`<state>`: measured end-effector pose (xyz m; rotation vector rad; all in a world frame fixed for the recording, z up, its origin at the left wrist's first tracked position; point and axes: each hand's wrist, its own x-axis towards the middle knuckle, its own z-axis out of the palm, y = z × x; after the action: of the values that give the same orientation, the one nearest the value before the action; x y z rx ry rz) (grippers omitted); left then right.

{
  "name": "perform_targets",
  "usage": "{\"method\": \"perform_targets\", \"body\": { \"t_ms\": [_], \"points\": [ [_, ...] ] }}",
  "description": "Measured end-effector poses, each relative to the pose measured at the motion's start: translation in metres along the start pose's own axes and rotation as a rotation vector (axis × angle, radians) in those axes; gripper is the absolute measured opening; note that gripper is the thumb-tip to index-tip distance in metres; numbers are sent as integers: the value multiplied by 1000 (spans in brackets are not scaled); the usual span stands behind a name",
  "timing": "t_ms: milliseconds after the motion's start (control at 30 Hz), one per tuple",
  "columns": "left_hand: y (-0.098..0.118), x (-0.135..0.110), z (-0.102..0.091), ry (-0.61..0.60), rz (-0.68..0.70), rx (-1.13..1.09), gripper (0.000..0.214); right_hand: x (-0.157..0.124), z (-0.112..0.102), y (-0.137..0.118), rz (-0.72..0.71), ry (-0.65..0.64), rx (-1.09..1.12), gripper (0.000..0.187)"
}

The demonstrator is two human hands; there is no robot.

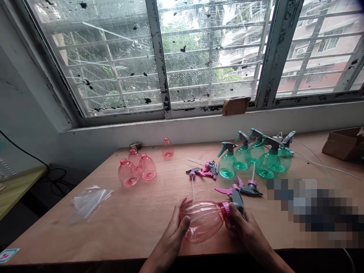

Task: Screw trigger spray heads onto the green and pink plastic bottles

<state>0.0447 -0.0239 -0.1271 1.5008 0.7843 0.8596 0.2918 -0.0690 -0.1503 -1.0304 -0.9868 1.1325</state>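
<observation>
A clear pink spray bottle point(203, 223) lies tilted sideways between my hands, above the table's front edge. My left hand point(176, 223) is wrapped around its rounded base. At the neck, my right hand point(239, 220) grips the pink collar of the grey spray head point(236, 199), whose pink trigger points up and left. The dip tube shows inside the bottle. Just beyond are loose grey-and-pink spray heads point(251, 188), with another pair point(210, 169) farther back.
Several green spray bottles point(227, 167) with heads stand at the back right. Several pink bottles without heads point(148, 167) stand at the back left, near clear plastic bags point(91, 201). A cardboard box point(342, 144) and white cable lie right. A blurred patch covers the right front.
</observation>
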Motion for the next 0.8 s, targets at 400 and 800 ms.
{"method": "perform_targets", "body": {
  "t_ms": [400, 800],
  "points": [
    [-9, 3, 8, -59, 78, -76, 89, 0, 5, -8, 12, 57, -48, 59],
    [2, -3, 1, -45, 36, 22, 70, 0, 5, -11, 17, 41, -53, 61]
  ]
}}
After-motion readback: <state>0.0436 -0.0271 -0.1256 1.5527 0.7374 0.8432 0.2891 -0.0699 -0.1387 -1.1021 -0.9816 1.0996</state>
